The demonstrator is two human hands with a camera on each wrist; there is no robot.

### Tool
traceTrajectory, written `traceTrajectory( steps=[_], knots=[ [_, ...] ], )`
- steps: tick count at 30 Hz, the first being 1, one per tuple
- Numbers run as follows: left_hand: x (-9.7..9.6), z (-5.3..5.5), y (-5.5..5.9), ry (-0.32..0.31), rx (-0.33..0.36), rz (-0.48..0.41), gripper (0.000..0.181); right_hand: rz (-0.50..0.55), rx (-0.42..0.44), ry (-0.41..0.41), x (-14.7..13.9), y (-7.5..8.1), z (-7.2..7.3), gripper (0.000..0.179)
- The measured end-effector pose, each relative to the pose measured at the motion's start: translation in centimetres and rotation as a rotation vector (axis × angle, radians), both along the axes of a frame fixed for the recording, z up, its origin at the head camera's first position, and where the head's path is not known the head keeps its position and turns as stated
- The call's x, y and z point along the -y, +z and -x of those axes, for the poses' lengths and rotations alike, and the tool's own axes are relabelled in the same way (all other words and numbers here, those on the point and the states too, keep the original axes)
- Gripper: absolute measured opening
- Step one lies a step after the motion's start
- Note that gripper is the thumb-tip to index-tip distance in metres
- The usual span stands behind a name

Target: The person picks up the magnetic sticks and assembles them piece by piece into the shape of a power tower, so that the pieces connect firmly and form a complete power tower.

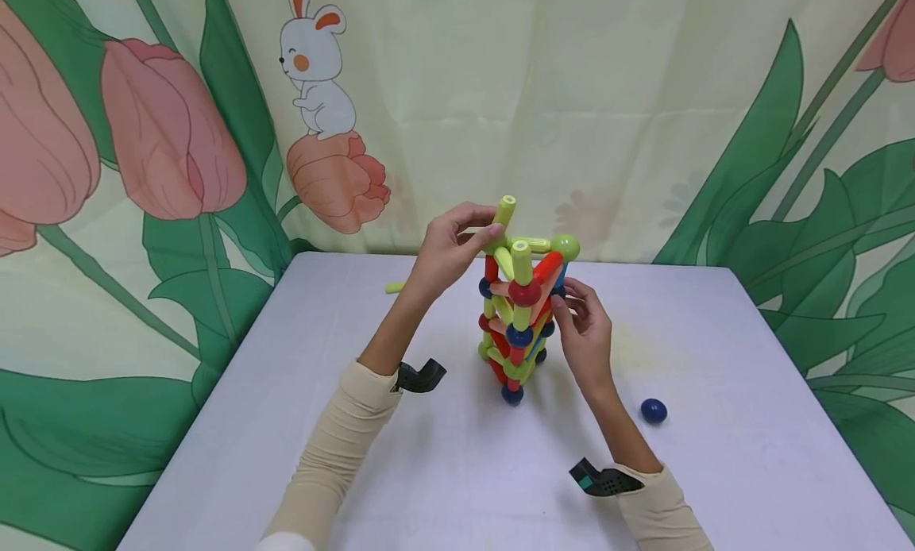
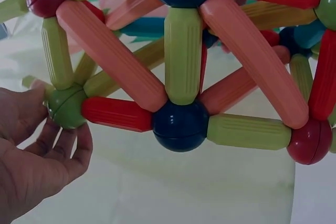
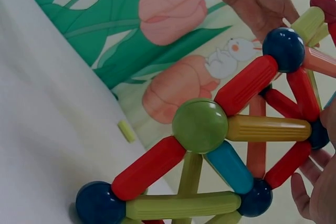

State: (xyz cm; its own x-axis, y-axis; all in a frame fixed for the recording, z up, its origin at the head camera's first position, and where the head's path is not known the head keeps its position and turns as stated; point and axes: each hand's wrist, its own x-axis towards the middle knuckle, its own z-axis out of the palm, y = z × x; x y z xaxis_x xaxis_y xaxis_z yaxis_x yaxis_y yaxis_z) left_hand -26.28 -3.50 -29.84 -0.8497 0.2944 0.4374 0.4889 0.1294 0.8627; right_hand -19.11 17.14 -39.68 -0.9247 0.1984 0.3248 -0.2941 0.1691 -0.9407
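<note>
A tall tower of magnetic rods and balls (image 1: pixel 519 334) stands on the white table, built from red, salmon, yellow-green and blue pieces. At its top left, my left hand (image 1: pixel 455 245) curls its fingers round a green ball (image 2: pixel 67 106), the thumb by a yellow-green rod (image 1: pixel 504 210) that sticks up there. My right hand (image 1: pixel 588 329) holds the tower's right side, thumb and fingers at a dark blue ball (image 3: pixel 318 134) partly hidden behind them. Another green ball (image 1: pixel 565 247) sits at the upper right corner, and a yellow-green rod (image 1: pixel 523 263) rises from a red ball (image 1: pixel 525 292) in front.
A loose dark blue ball (image 1: pixel 654 410) lies on the table (image 1: pixel 722 456) to the right of the right forearm. One loose yellow-green rod (image 1: pixel 395 287) lies behind the left forearm. A curtain (image 1: pixel 629 122) printed with tulips and a rabbit hangs behind the table's far edge.
</note>
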Motion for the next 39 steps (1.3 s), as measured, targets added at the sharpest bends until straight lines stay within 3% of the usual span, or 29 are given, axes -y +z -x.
traceTrajectory(
  steps=[8,10,12,15,19,22,26,29,34,37,39],
  knots=[
    [0.3,0.7,-0.6,-0.005,-0.017,0.02,0.031,-0.01,-0.046,0.012,-0.7,-1.7,1.1,0.04],
    [1.0,1.6,-1.3,0.016,-0.02,0.044,0.03,-0.018,-0.06,0.022,-0.8,-1.9,1.2,0.039],
    [2.2,3.0,-2.6,0.08,-0.023,0.111,0.03,-0.027,-0.077,0.033,-0.8,-1.9,1.3,0.038],
    [4.9,5.8,-5.7,0.216,0.024,0.298,0.029,-0.05,-0.085,0.053,-0.6,-1.0,1.0,0.034],
    [9.3,8.5,-11.5,0.356,0.142,0.58,0.03,-0.11,-0.109,0.082,0.0,0.2,0.3,0.028],
    [11.5,8.9,-15.5,0.388,0.219,0.716,0.038,-0.175,-0.18,0.093,0.6,0.7,-0.4,0.033],
    [12.7,8.9,-18.6,0.356,0.26,0.88,0.048,-0.215,-0.292,0.082,1.6,0.9,-1.1,0.051],
    [12.9,8.7,-19.6,0.388,0.188,0.958,0.047,-0.226,-0.342,0.07,2.0,-0.2,-0.8,0.059],
    [12.5,8.6,-19.6,0.48,-0.004,0.979,0.028,-0.293,-0.475,0.077,2.3,-1.9,-0.2,0.057],
    [12.1,8.6,-19.3,0.446,0.013,0.934,0.025,-0.267,-0.576,0.135,2.2,-2.1,0.1,0.07],
    [11.8,8.6,-19.1,0.415,0.073,0.818,0.027,-0.188,-0.602,0.18,2.0,-2.3,0.2,0.071]
  ],
)
